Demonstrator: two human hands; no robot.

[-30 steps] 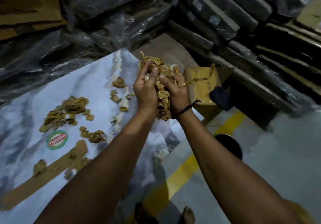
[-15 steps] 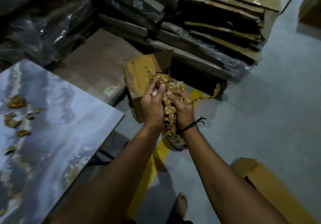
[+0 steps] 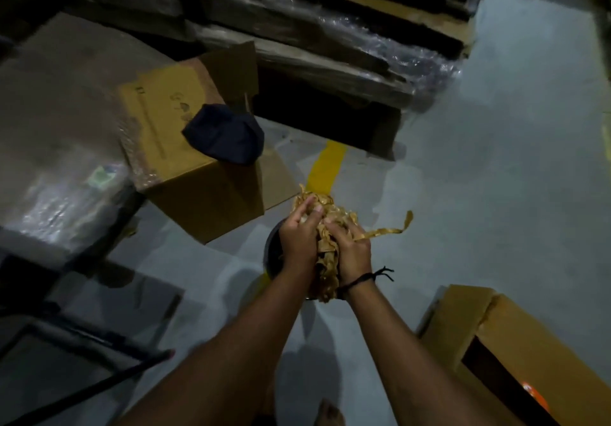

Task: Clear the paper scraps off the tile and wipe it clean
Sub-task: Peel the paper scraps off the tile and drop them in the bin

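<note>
A wad of brown paper scraps [image 3: 325,253] is pressed between my two hands. My left hand [image 3: 297,237] cups its left side and my right hand [image 3: 352,252] grips its right side, a black cord round that wrist. One long strip [image 3: 386,231] trails out to the right. The wad hangs right above a dark round bin [image 3: 272,253] on the floor, most of it hidden behind my hands. The tile itself is out of view.
A cardboard box [image 3: 185,174] with a dark blue cloth [image 3: 226,137] on top stands left of the bin. Another open box [image 3: 502,343] sits at the lower right. Stacked wrapped packs [image 3: 330,28] fill the back. A dark metal frame [image 3: 82,353] is at the lower left. A yellow floor line [image 3: 325,171] runs ahead.
My view swung right and away from the tile, which left the frame. Both hands carried the wad of scraps down over the dark bin on the floor.
</note>
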